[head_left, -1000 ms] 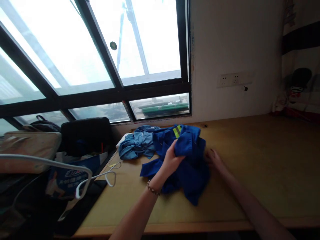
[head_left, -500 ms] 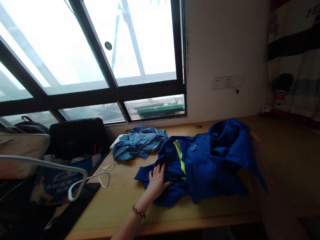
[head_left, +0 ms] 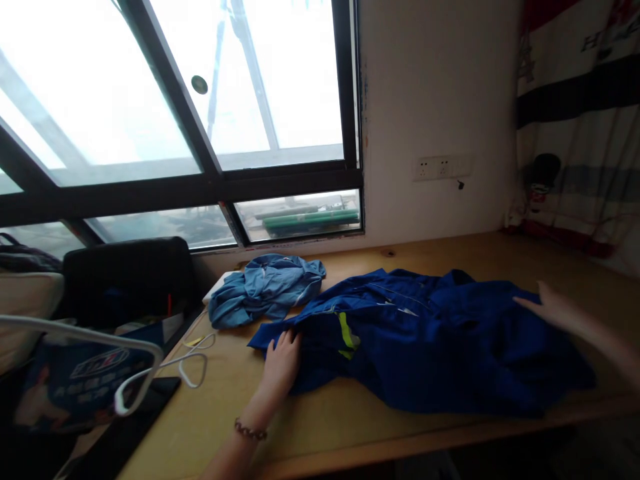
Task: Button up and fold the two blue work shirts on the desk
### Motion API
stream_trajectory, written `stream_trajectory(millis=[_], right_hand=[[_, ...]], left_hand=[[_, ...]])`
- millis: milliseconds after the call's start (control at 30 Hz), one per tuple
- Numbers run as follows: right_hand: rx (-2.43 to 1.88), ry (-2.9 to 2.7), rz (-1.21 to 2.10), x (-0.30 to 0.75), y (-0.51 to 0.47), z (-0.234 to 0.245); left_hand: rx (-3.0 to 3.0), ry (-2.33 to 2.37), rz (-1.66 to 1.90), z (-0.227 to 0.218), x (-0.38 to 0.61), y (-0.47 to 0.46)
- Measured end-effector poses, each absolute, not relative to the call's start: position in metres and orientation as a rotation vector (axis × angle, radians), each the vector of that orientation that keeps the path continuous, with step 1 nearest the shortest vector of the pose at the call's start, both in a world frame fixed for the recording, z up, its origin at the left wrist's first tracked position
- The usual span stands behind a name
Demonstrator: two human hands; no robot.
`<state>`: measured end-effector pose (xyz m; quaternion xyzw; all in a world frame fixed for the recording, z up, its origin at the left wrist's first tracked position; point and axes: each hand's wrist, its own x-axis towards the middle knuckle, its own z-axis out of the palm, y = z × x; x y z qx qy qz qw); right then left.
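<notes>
A dark blue work jacket with a yellow-green reflective stripe lies spread across the wooden table. My left hand, with a bead bracelet at the wrist, rests flat on the jacket's left end, fingers stretched out. My right hand hovers at the jacket's right end with fingers extended, holding nothing. A crumpled light blue garment lies behind the jacket's left end, near the window.
A white clothes hanger juts over the table's left edge. Left of the table stand a black bag and a blue printed bag. A wall socket and a striped curtain are at the back right.
The jacket went from a bunched heap to spread flat toward the right. My right hand swept it out to the right and let go; my left hand now presses the left end.
</notes>
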<state>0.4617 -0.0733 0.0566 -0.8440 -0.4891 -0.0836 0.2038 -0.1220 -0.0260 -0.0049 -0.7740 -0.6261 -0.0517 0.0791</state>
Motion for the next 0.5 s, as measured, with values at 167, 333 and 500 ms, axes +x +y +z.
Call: stream_trajectory(millis=[167, 333, 500], right_hand=[[-1.89, -2.012, -0.059, 0.355, -0.151, 0.021], [-1.836, -2.202, 0.135, 0.297, -0.178, -0.007], [-1.722, -1.957, 0.448, 0.3, -0.195, 0.012]], left_hand=[[-2.655, -1.658, -0.245, 0.009, -0.078, -0.065], [-2.892, -1.482, -0.392, 0.009, -0.037, -0.068], [-2.768, -1.714, -0.46, 0.015, -0.013, -0.033]])
